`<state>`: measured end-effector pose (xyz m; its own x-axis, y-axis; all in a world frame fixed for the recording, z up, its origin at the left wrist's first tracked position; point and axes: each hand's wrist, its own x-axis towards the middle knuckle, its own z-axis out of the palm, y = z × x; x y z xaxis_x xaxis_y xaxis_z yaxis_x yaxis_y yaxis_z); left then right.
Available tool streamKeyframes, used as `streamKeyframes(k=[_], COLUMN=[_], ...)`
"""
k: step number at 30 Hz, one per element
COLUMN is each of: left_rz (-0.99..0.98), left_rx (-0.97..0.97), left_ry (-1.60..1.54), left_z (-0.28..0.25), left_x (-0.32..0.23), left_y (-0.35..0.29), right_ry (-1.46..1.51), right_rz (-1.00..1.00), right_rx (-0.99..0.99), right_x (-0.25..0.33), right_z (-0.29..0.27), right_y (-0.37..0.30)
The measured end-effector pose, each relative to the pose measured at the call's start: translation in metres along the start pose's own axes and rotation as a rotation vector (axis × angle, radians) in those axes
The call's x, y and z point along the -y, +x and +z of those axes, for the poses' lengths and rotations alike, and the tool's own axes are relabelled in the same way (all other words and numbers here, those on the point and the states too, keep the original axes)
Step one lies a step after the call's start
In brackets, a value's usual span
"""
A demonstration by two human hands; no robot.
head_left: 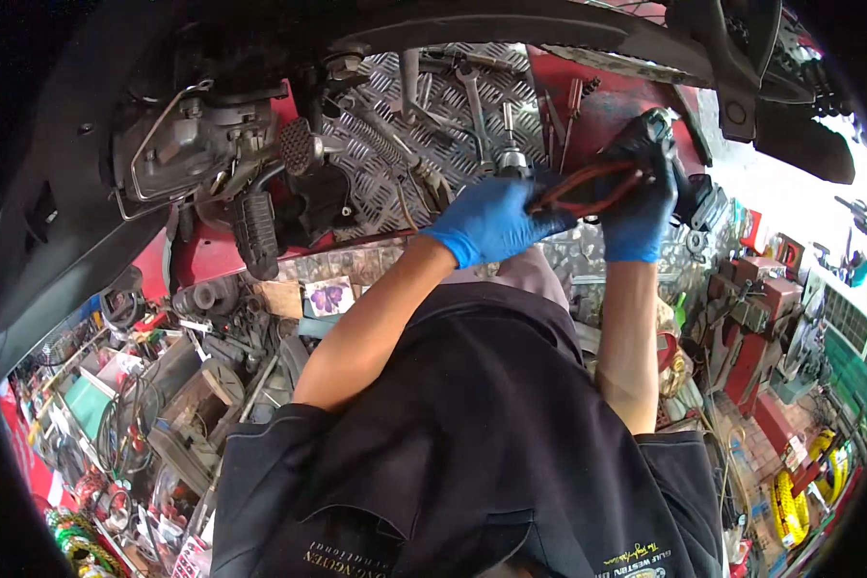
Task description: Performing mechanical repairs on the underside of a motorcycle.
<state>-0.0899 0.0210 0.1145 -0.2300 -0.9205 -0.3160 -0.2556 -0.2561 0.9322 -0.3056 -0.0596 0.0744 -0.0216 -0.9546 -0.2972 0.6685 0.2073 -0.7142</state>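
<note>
While grasping two-handed dark part [582, 181] with curved reddish-brown strips, right of upper centre, reaching diagonally with left hand [496, 220], straight upward with right hand [640, 217].

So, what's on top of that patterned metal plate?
The metal plate holds a wrench, a spring-like part and other metal pieces. The left hand covers part; what's beneath is hidden.

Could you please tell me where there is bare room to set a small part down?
The red surface looks bare between the slim tools and the dark bar, beyond the right hand. Right of that bar, the pale area looks open, though glare hides detail. Crowded: the tread plate, with a wrench and spring, and the clutter at lower left.
</note>
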Motion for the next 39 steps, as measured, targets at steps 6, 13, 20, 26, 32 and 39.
streamKeyframes(k=[6, 13, 20, 26, 32, 39], left_rz=[-0.182, -0.151, 0.165, 0.137, 0.049, 0.077], left_rx=[0.048, -0.399, -0.232, -0.140, -0.382, -0.665], left_ry=[0.054, -0.246, -1.124, -1.193, -1.033, -0.832], left_z=[-0.013, -0.058, -0.094, -0.094, -0.087, -0.080], left_x=[0.019, 0.028, 0.021, 0.009, 0.018, 0.018], left_y=[-0.044, -0.049, 0.038, 0.064, 0.073, 0.081], right_ry=[0.152, -0.415, -0.536, -0.560, -0.816, -0.572], right_rz=[0.633, 0.795, 0.417, 0.300, -0.188, -0.390], right_rx=[0.231, 0.380, 0.430, 0.401, 0.311, 0.319], right_x=[-0.055, -0.070, -0.098, -0.084, -0.111, -0.154], right_z=[0.045, 0.062, 0.082, 0.066, 0.068, 0.118], right_y=[-0.044, -0.053, -0.028, 0.005, 0.001, 0.012])
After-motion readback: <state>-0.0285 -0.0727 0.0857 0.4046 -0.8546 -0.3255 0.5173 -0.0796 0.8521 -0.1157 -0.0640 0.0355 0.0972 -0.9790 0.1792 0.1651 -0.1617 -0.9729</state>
